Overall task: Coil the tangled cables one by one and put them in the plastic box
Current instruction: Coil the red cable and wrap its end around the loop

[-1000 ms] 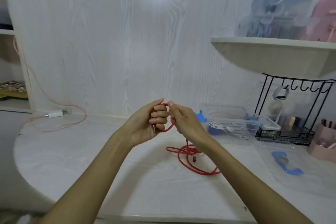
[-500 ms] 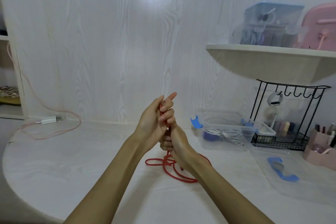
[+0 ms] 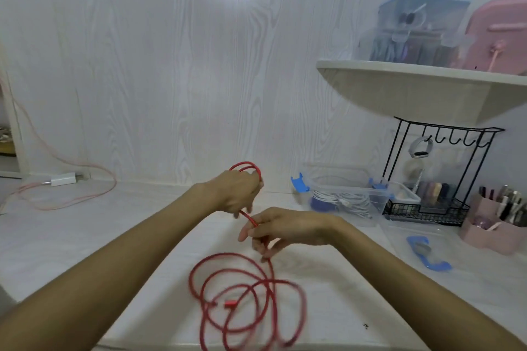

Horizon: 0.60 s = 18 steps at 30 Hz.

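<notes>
While the left hand (image 3: 238, 194) holds red cable (image 3: 245, 302) loops, the right hand (image 3: 281, 229) just below pinches the strand; winding slack likely follows.

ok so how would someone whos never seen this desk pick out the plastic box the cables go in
Find the curved white shelf on the right wall; below it a black wire rack stands on the desk. The plastic box sits just left of that rack, right of the hands. It is the clear, open tub with blue clips and a coiled white cable inside, unlike the lidded boxes up on the shelf.
</notes>
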### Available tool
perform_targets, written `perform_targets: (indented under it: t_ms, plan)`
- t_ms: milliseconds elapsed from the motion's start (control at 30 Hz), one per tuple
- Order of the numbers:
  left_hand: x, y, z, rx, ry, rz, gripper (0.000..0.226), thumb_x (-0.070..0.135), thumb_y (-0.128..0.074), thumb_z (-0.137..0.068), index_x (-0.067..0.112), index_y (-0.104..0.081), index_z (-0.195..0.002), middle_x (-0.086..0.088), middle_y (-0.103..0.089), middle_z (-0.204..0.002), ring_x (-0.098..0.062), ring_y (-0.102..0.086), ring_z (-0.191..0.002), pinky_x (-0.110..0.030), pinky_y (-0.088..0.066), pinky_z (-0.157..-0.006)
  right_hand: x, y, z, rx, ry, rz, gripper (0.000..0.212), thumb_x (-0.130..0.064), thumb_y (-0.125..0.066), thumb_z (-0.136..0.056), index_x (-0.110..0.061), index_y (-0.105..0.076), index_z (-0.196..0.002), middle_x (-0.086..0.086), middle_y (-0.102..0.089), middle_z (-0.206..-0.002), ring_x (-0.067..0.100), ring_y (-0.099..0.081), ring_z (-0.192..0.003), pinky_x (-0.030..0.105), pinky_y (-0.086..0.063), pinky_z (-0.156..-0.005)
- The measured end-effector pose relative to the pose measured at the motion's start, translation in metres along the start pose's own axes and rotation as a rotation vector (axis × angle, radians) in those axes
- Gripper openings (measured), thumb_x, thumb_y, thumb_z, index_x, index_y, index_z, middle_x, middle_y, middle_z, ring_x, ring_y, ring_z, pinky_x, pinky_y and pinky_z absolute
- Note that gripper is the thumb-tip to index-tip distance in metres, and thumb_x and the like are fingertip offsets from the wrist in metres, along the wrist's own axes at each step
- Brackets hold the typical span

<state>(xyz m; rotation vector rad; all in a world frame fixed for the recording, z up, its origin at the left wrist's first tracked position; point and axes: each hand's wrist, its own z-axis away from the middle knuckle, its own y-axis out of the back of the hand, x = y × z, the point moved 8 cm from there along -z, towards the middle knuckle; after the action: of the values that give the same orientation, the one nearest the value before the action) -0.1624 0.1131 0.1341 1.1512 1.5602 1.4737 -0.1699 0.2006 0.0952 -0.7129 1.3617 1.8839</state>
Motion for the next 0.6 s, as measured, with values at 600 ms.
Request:
perform_targets:
  t_ms: [600]
  plan:
    - [0.042,0.030,0.012,-0.279,-0.159,1.976,0.033,0.026,-0.032,-0.096,0.016,-0.043,-0.067,0.007,-0.027,-0.048,-0.006,-0.016,-0.037,-0.019,-0.032,-0.037,-0.027,0.119,0.007,0.962,0.242,0.357,0.021,-0.017,-0.033,-0.100,-0.019,-0.043,-0.082,0.004,-0.052,-0.069,0.021,-0.046,-0.064,0.037,-0.037,-0.061]
